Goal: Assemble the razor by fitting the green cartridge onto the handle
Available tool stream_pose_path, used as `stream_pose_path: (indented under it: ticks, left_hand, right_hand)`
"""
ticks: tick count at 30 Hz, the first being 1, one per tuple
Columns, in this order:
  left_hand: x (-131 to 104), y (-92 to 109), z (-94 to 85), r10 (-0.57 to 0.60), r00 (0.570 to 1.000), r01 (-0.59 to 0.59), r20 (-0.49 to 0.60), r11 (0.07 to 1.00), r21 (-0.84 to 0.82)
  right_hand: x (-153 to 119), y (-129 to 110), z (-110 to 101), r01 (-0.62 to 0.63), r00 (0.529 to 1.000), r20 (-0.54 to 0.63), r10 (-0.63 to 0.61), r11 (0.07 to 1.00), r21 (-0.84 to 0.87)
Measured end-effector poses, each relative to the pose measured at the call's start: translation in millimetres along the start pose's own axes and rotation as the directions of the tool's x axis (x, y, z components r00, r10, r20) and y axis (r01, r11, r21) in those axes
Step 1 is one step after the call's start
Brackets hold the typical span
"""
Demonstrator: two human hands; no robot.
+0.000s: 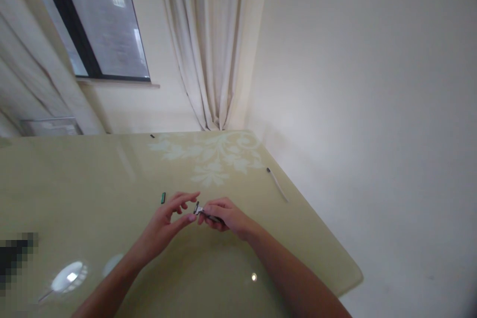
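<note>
My right hand [224,214] is closed around the dark handle of a small razor [198,208]. The razor's silvery head points left, toward my left hand. My left hand [172,214] is open, with thumb and fingers apart on either side of the razor's head. The thumb tip is very close to the head; I cannot tell whether it touches. Just beyond my left hand lies a small green and black bar [163,198] on the table. Most of the razor's handle is hidden by my right fingers.
The pale green glossy table [93,184] has a white floral pattern. A thin white strip with a dark end [278,185] lies near its right edge. A small dark piece [152,136] sits at the far edge. A wall [372,134] borders the right side; curtains [212,49] hang behind.
</note>
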State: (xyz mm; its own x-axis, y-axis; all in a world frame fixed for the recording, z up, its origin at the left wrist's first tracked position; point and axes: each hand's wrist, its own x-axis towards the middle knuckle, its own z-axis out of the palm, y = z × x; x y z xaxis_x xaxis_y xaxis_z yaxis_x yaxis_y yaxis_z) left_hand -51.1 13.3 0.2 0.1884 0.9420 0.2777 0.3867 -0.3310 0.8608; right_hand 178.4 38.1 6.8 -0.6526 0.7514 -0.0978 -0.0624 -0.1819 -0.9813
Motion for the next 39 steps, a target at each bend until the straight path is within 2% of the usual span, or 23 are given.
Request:
stream_pose_path:
  ticks: [6,17,21,24,27,29,32,34,39]
  left_hand:
    - [-2,4,-0.1,-0.018,0.996,0.03,0.091,0.992,-0.125]
    - [-2,10,2.6,-0.02,0.999,0.027,0.049,0.989,-0.146]
    - [-2,13,1.1,-0.035,0.996,0.046,0.08,0.988,-0.148]
    - [-1,8,-1.8,-0.056,0.998,0.057,0.036,0.997,-0.048]
    - [1,-10,-6.6,-0.055,0.991,0.076,-0.12,0.981,0.179]
    - [2,-25,-9.8,-0.024,0.98,0.103,-0.2,0.912,0.396]
    - [5,-42,-12.8,-0.003,0.976,0.144,-0.217,0.755,0.639]
    - [9,-47,-13.8,-0.028,0.979,0.162,-0.201,0.702,0.694]
    - [16,-49,-15.4,-0.081,0.98,0.189,-0.182,0.673,0.715]
  right_hand:
    - [-4,-4,-3,0.006,0.999,0.05,-0.004,0.999,-0.035]
    - [-1,-1,-1,0.048,0.999,0.024,-0.047,0.998,-0.041]
    - [-1,-2,-1,0.039,0.999,0.001,-0.039,0.999,-0.036]
    - [0,-1,-1,0.015,0.998,-0.06,-0.014,1.0,0.006]
    - [4,2,0,0.031,0.991,-0.134,-0.022,0.997,0.071]
    - [6,4,1,0.051,0.982,-0.186,-0.032,0.994,0.1]
    - [11,8,3,0.048,0.962,-0.271,-0.031,0.997,0.057]
    - [14,12,4,0.053,0.943,-0.33,-0.052,0.999,-0.007]
    - [22,24,2,0.129,0.896,-0.409,-0.174,0.982,-0.135]
